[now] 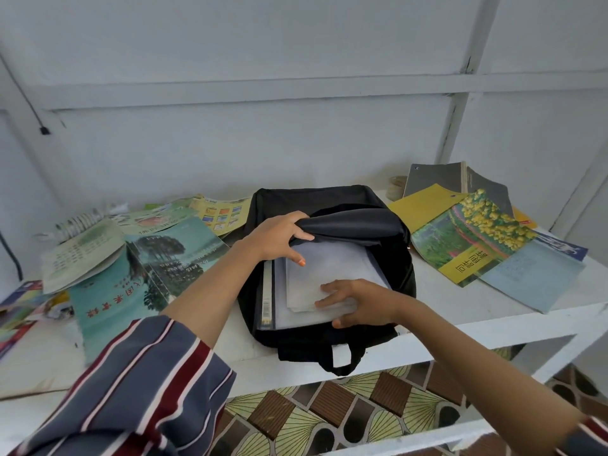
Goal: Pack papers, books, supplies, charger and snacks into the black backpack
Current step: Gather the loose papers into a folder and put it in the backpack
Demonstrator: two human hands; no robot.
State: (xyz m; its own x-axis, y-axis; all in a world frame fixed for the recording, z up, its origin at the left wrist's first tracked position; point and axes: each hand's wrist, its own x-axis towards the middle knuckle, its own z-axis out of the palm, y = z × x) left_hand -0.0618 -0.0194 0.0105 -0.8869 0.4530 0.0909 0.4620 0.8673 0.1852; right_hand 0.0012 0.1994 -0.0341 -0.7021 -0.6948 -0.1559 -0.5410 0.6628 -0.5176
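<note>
Fingers of my left hand gripped the backpack flap at 11 o'clock from the papers, which my right hand pinched and, I judged, should slide in flat.

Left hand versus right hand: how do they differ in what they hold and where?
The left hand grips the black flap of the backpack, holding it raised; the right hand grips the near edge of the white papers. The left hand is farther in, at the opening's left; the right hand is at its near rim. Both work at the same opening.
</note>
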